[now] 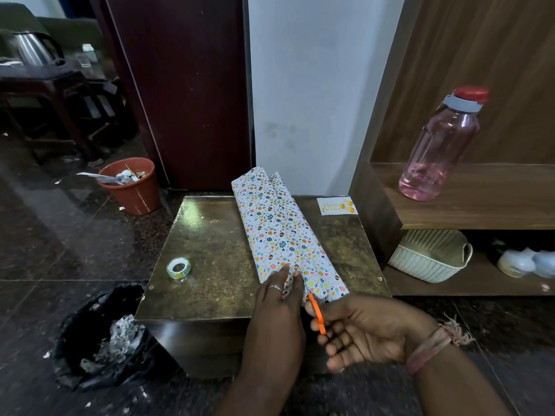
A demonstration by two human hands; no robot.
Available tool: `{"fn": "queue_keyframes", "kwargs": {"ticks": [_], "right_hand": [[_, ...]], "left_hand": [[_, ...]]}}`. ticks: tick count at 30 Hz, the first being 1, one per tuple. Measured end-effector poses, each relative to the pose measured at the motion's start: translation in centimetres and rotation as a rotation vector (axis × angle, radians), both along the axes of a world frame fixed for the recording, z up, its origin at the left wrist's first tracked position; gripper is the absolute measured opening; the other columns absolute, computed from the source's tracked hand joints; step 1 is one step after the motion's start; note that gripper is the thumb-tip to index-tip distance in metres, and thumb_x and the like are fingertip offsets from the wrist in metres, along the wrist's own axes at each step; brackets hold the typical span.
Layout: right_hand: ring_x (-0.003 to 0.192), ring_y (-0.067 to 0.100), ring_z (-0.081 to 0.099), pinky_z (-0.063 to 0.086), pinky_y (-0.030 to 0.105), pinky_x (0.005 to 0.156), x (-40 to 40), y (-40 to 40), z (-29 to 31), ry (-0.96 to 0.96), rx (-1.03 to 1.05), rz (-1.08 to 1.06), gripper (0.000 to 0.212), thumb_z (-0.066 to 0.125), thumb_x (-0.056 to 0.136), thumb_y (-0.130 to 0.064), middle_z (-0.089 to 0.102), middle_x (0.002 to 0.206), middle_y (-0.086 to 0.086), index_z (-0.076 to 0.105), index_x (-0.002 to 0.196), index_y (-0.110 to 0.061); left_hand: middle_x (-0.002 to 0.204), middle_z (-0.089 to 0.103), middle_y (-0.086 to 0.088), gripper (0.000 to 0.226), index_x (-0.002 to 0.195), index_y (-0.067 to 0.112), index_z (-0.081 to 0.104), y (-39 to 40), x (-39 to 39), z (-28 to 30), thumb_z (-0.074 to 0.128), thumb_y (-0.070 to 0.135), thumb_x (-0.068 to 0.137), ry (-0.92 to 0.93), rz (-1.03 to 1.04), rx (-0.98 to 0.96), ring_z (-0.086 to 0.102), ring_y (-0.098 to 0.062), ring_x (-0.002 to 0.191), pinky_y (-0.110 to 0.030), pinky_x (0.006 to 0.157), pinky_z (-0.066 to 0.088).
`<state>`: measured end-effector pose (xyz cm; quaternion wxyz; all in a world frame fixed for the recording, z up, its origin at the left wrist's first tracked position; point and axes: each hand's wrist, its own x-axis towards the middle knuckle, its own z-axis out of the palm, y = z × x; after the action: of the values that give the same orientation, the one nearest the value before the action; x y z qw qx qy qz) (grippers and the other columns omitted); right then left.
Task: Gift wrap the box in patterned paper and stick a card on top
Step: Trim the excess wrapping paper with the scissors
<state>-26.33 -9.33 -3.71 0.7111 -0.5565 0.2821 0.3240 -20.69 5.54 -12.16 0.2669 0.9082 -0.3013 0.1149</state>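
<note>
Your left hand (280, 291) lies flat on the near end of the patterned paper (280, 232), fingers straight, pinning the overlap down so the wrap can't spring open along its seam. Your right hand (357, 328) is clenched round the orange scissors (316, 316), blades aimed at the paper's near edge just beside your left fingertips; that looks like a trim of surplus paper. The box itself is hidden under the wrap, lying lengthwise across the tabletop (210, 265), its near end under your hands and its far end well away. The tape roll (178, 267) waits to your left, within reach for sealing. The card (337, 206) sits apart at the far right corner, safely clear.
</note>
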Motion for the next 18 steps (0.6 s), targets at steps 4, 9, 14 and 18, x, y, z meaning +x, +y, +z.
{"fn": "queue_keyframes", "kwargs": {"ticks": [4,9,14,18], "right_hand": [[0.05,0.012,0.057,0.057,0.029,0.051,-0.1,0.1,0.0,-0.008,-0.014,-0.006,0.041,0.073,0.067,-0.029,0.057,0.072,0.008,0.061,0.099,-0.006],[0.052,0.013,0.058,0.057,0.029,0.052,0.4,0.2,-0.3,0.001,-0.023,-0.023,0.035,0.076,0.076,-0.037,0.058,0.072,0.009,0.064,0.089,-0.007],[0.049,0.01,0.057,0.056,0.026,0.05,0.5,0.4,-0.2,-0.011,-0.034,-0.039,0.032,0.075,0.075,-0.036,0.058,0.069,0.006,0.064,0.085,-0.008],[0.047,0.009,0.056,0.054,0.024,0.048,0.6,0.5,-0.3,-0.016,-0.026,-0.062,0.026,0.072,0.082,-0.031,0.058,0.068,0.006,0.063,0.087,-0.007]], "left_hand": [[0.132,0.067,-0.013,0.063,0.123,0.014,0.074,0.0,0.1,-0.3,0.086,-0.001,0.063,0.007,-0.002,0.014,0.068,-0.033,0.113,-0.037,0.093,0.056],[0.135,0.066,-0.012,0.054,0.123,0.015,0.074,-0.2,0.1,-0.6,0.08,0.003,0.071,0.003,-0.01,-0.022,0.067,-0.031,0.117,-0.033,0.097,0.052],[0.137,0.064,-0.013,0.051,0.125,0.014,0.073,-0.2,0.1,-0.8,0.061,0.011,0.075,0.025,-0.007,-0.068,0.067,-0.033,0.119,-0.04,0.096,0.054],[0.14,0.061,-0.015,0.055,0.129,0.014,0.07,-0.1,0.3,-1.0,0.059,0.006,0.076,0.045,-0.008,-0.103,0.065,-0.035,0.122,-0.046,0.096,0.057]]}}
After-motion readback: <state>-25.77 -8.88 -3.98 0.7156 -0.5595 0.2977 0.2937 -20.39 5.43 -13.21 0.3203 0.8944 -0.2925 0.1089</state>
